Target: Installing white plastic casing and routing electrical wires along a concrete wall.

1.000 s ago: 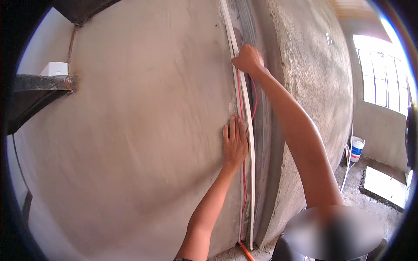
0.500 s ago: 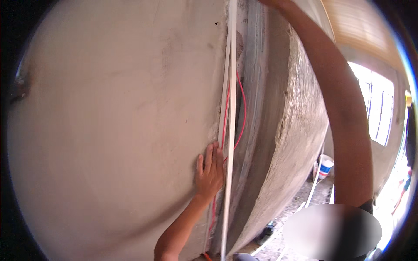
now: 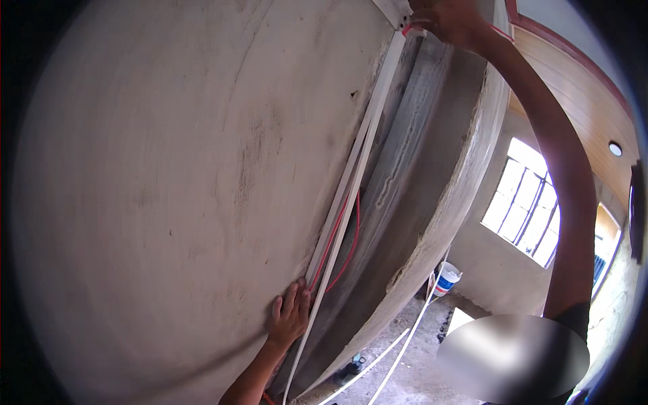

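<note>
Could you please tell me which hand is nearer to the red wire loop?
The left hand: it rests against the wall, below and to the left of the red wire loop. The right hand is well above it, near the white strip's upper end.

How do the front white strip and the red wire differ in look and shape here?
Colour: the strip is white, while the wire is red.
Width: the strip is clearly broader; the wire is thin.
Shape: the strip runs nearly straight, whereas the wire bows out in a loop to the strip's right.
Shared: both are long and narrow, and both run along the wall above the left hand.
</note>
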`<act>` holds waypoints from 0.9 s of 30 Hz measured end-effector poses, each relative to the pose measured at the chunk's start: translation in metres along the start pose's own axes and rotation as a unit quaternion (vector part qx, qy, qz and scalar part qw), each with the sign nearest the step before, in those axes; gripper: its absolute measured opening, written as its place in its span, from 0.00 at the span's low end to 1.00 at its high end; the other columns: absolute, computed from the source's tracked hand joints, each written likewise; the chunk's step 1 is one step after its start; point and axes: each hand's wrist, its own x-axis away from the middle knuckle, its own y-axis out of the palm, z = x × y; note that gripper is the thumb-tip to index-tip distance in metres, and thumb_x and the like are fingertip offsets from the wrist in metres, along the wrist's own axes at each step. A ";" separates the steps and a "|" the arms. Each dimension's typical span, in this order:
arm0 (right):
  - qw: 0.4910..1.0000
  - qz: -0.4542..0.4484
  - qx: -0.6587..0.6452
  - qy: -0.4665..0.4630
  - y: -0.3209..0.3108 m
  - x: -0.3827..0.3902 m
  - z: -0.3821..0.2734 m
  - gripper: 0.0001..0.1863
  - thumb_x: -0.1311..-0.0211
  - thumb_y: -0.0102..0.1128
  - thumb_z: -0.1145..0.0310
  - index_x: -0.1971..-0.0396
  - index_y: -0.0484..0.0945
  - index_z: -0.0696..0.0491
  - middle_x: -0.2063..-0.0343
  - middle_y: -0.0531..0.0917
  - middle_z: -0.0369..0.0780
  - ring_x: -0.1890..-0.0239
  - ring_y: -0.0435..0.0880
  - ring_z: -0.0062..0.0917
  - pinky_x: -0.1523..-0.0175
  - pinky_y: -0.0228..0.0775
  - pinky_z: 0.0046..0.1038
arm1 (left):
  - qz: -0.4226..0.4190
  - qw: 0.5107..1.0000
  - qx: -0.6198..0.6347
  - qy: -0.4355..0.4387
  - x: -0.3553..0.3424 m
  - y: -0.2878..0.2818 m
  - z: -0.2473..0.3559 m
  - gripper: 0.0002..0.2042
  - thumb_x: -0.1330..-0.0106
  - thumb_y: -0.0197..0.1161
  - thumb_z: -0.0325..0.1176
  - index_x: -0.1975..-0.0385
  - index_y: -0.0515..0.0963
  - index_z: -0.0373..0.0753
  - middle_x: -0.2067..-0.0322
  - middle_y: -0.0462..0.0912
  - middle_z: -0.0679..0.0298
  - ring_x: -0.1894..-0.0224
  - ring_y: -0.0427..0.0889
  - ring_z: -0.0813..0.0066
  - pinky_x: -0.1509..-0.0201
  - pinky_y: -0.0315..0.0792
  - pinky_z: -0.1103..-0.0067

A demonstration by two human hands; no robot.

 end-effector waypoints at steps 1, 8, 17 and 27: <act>0.997 0.053 0.018 -0.047 0.001 -0.002 0.000 0.05 0.53 0.57 0.64 0.83 0.77 0.45 0.77 0.74 0.34 0.64 0.74 0.26 0.59 0.61 0.35 | 0.003 1.000 -0.002 -0.001 0.000 0.000 0.001 0.23 0.30 0.42 0.36 0.37 0.58 0.32 0.44 0.74 0.59 0.34 0.62 0.66 0.29 0.38 0.61; 0.977 -0.045 0.095 -0.187 0.005 -0.012 0.016 0.10 0.46 0.57 0.63 0.83 0.73 0.49 0.84 0.71 0.33 0.79 0.71 0.24 0.69 0.62 0.28 | -0.044 0.998 -0.038 0.001 0.008 0.001 0.006 0.24 0.30 0.38 0.37 0.37 0.56 0.34 0.40 0.68 0.60 0.32 0.57 0.67 0.29 0.33 0.62; 0.981 -0.049 0.080 -0.168 0.030 0.018 0.031 0.16 0.55 0.61 0.72 0.63 0.78 0.55 0.59 0.78 0.39 0.60 0.79 0.31 0.55 0.73 0.30 | -0.053 0.998 -0.029 -0.011 0.003 0.000 0.011 0.26 0.31 0.40 0.38 0.35 0.52 0.34 0.37 0.64 0.61 0.30 0.52 0.67 0.28 0.31 0.62; 0.994 -0.057 -0.006 -0.098 0.019 0.005 0.032 0.17 0.51 0.60 0.71 0.58 0.77 0.52 0.57 0.76 0.41 0.49 0.72 0.35 0.49 0.69 0.35 | -0.044 0.998 -0.043 -0.014 0.005 -0.002 0.011 0.26 0.31 0.41 0.38 0.35 0.52 0.35 0.35 0.62 0.61 0.29 0.50 0.67 0.28 0.32 0.60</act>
